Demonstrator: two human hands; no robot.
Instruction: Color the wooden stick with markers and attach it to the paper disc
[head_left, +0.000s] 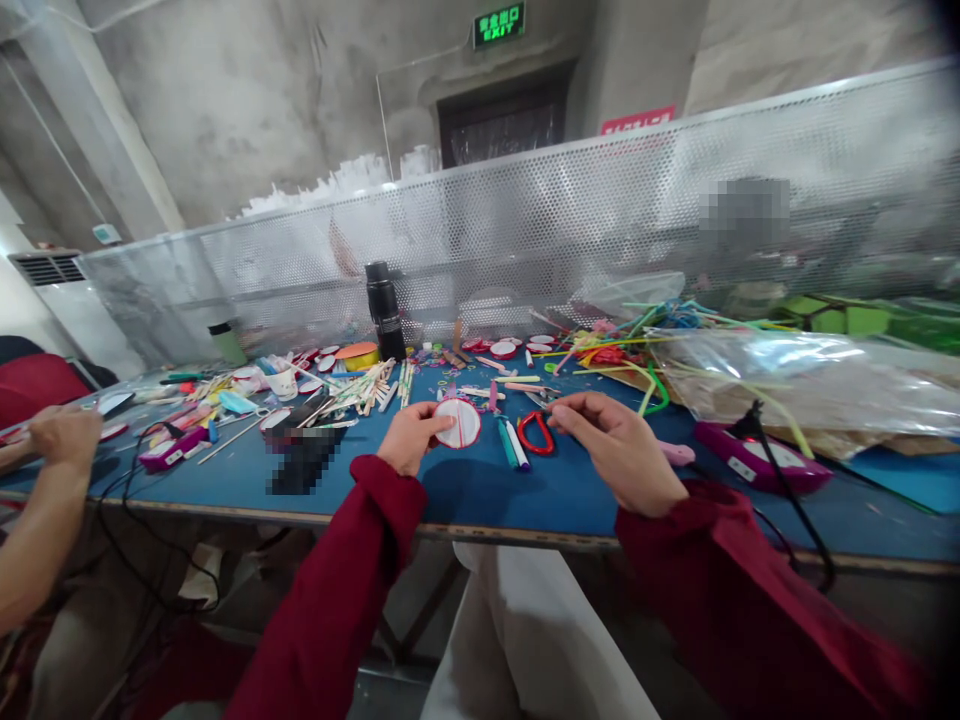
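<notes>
Between the thumb and fingers of my left hand (409, 437) is a white round disc (457, 424) with a red edge and a thin red line across its face. It is held up over the blue table near the front edge. My right hand (611, 440) is off to the right, thumb and fingertips pinched together; whatever they grip, if anything, is too small to make out. Just left of those fingertips lies a red looped handle (537, 433), perhaps of scissors. Beside it are a teal pen (506, 440) and a white pen (517, 445).
A black bottle (385, 315) stands at the back by a perforated metal screen (510, 240). Wooden sticks (367, 390) lie to the left. On the right are a purple box (761, 457) with a black cable and clear plastic sheeting (810, 380). Another person's hand (66, 435) is at far left.
</notes>
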